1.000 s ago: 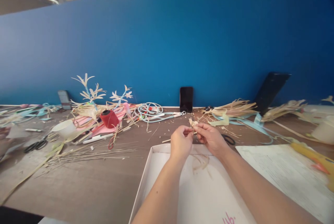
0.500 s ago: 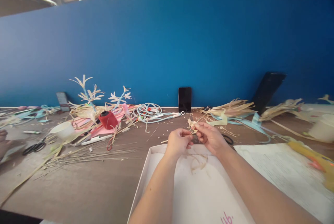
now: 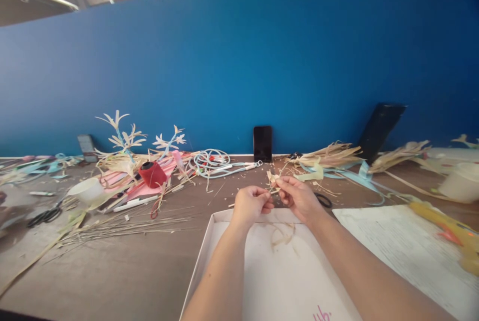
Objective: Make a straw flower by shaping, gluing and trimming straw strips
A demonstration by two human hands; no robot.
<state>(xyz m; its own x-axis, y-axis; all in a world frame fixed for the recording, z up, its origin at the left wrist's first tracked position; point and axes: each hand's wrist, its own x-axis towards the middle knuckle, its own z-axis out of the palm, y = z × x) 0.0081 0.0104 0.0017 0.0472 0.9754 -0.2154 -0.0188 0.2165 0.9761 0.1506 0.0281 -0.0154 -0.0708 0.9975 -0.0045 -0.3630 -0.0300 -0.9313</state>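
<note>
We see a brown surface (image 3: 123, 271) backed by a blue partition (image 3: 239, 72). A shallow white box (image 3: 269, 281) lies open under both forearms, with a few curled straw scraps (image 3: 282, 234) inside it. To its right lies a printed sheet (image 3: 404, 251), and past that a yellow glue gun (image 3: 445, 224). Against the partition stands 1 dark phone (image 3: 262, 143) and, further right, a black tablet (image 3: 379, 129) leaning back. On the left we find a red thread spool (image 3: 151, 175), a white cup (image 3: 87, 190), black scissors (image 3: 44, 216), a coil of pale blue cord (image 3: 209, 161) and a bundle of thin dry stems (image 3: 127, 224). Heaps of dried straw (image 3: 329, 154) lie behind the hands. Nothing stands between us and the hands.

Our left hand (image 3: 250, 205) is curled, thumb and forefinger pinched on a small straw piece (image 3: 272, 180). Our right hand (image 3: 299, 197) is likewise closed, fingertips pinching the same piece from the other side. It sits between the 2 hands, raised above the far edge of the box
</note>
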